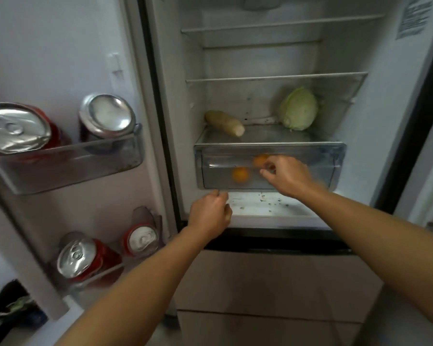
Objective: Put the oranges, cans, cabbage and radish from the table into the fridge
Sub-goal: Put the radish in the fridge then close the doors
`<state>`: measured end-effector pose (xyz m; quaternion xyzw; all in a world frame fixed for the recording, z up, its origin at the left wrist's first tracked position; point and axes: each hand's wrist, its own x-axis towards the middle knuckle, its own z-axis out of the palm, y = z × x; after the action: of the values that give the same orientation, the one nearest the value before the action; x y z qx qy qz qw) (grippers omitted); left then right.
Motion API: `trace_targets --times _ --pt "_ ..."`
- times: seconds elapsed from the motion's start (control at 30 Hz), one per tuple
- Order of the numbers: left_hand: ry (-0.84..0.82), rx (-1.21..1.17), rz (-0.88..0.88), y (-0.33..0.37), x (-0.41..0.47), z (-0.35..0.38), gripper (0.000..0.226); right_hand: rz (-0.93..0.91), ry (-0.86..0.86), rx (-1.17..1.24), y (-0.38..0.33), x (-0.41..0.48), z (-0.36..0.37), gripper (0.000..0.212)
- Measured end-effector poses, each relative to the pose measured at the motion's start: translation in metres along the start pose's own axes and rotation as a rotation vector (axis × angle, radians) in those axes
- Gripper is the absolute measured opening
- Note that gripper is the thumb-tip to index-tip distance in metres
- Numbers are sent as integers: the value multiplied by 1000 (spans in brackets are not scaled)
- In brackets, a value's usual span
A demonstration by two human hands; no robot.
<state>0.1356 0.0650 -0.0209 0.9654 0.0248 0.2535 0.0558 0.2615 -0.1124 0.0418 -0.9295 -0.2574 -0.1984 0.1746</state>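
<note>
Left hand, right hand at the drawer front edge, my fingers curled, grip unclear; oranges, radish, cabbage, cans stowed, I'd say; closing remains.

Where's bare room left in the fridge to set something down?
The top shelf and middle shelf are bare. On the lowest shelf, a free patch lies between the radish and cabbage. The door bins are crowded with cans.
</note>
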Motion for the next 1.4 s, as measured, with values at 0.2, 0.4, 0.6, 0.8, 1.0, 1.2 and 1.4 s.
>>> trace_targets --times 0.2,0.4,0.6,0.8,1.0,1.2,1.4 --pt "18 -43 -21 -3 -107 -18 22 -126 -30 102 -40 -68 9 34" --pt "-221 76 -162 -28 -231 -29 25 -311 -59 257 -121 -141 33 29" --pt "-103 134 -412 -106 -284 -80 25 -602 -10 275 -235 -181 12 33" --pt "119 -3 -536 -177 -272 -144 31 -345 -57 138 -296 -201 32 56" --pt "253 -157 -482 -209 -244 -180 59 -264 43 89 -293 -220 52 76" --pt "350 -435 -372 -190 -224 -173 78 -204 -34 24 -251 -225 33 80" --pt "484 -507 -254 -117 -241 -154 71 -55 -24 106 -193 -243 5 66"
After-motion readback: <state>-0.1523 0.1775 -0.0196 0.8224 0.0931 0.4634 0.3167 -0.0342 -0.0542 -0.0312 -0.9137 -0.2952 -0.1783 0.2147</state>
